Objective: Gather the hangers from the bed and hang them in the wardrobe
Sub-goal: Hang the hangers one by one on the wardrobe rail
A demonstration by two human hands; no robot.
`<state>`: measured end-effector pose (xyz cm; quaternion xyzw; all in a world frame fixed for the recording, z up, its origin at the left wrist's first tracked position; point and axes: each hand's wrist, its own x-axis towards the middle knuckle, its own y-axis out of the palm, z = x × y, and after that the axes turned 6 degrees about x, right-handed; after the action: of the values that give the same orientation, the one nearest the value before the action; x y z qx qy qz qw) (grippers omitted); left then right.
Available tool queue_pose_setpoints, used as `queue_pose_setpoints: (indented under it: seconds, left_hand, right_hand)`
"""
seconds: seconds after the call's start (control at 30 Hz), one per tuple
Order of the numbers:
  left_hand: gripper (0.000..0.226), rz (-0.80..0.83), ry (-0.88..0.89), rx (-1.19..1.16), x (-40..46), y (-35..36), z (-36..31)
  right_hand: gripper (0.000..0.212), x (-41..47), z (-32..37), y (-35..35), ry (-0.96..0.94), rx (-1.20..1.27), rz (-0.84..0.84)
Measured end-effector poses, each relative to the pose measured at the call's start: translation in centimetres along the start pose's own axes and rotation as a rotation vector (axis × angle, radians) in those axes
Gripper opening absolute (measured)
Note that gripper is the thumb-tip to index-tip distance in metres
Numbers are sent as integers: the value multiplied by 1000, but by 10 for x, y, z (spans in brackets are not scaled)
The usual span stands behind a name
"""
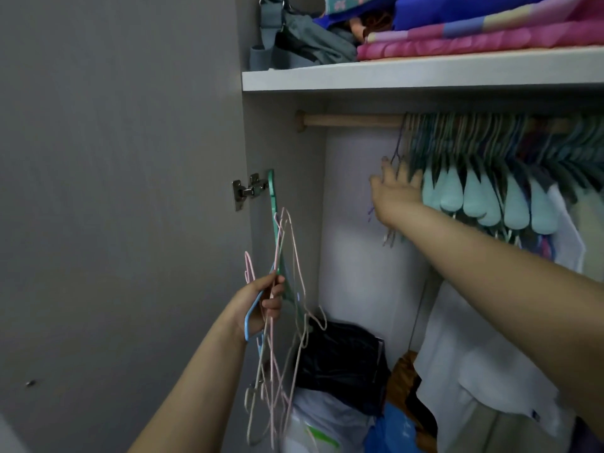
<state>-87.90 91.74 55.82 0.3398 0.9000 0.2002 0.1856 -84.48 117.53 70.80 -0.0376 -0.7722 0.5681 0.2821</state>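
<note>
My left hand grips a tangled bundle of hangers, pink, white, teal and blue wire and plastic, held by the wardrobe's left wall. My right hand reaches into the wardrobe with fingers spread, pressing against the left end of a dense row of hung hangers with pale teal shoulder ends. A thin purple hanger hangs by its fingers. The wooden rail is bare on its left part.
A white shelf above the rail carries folded pink and blue bedding and a grey bag. The grey door stands open at left on a metal hinge. Bags and white clothing fill the wardrobe bottom.
</note>
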Motion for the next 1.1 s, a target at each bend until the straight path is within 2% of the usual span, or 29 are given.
queue_pose_setpoints:
  seconds: [0.1, 0.13, 0.17, 0.23, 0.27, 0.3, 0.33, 0.37, 0.43, 0.53, 0.63, 0.77, 0.83, 0.9, 1.03, 1.1]
  left_hand:
    - [31, -14, 27, -19, 2, 6, 7]
    - [31, -24, 35, -28, 3, 9, 10]
    - [31, -28, 45, -42, 4, 12, 11]
    - [31, -22, 62, -71, 6, 17, 15]
    - [31, -20, 76, -76, 6, 19, 17]
    - [31, -24, 91, -72, 7, 19, 19]
    - [31, -33, 101, -61, 7, 20, 21]
    - [31, -51, 108, -45, 8, 19, 23]
    - [29, -101, 117, -10, 9, 17, 27]
    - [28, -160, 122, 20, 9, 15, 35]
    - [26, -182, 146, 65, 8, 13, 42]
    - [27, -192, 78, 211, 3, 5, 50]
    - [24, -243, 49, 322, 1, 1, 52]
    - [22, -279, 53, 375, 2, -5, 52]
    - [20, -241, 18, 312, 2, -15, 52]
    - [22, -220, -19, 304, 0, -16, 52]
  right_hand:
    - [42, -55, 31, 29, -300, 174, -448]
    - [31, -81, 43, 42, -361, 307, -413]
    - [35, -103, 55, 54, -337, 435, -175]
    - [74, -146, 76, 81, -169, 636, 597]
    - [86, -166, 83, 91, -90, 802, 937]
    - [88, -182, 89, 97, -26, 984, 1164]
    - [82, -195, 93, 102, 8, 1150, 1263]
    - [68, -206, 95, 108, 28, 1271, 1261]
    - [45, -222, 99, 113, 55, 1359, 1149]
    - [43, -235, 102, 118, 217, 1527, 1016]
    - [10, -241, 96, 121, 396, 1714, 777]
    - [15, -246, 80, 129, 463, 1798, 408]
    - [28, -250, 71, 132, 513, 1834, 363]
    - [31, -251, 59, 135, 587, 1961, 360]
    - [14, -245, 34, 133, 650, 2144, 265]
    - [14, -242, 26, 130, 680, 2202, 230]
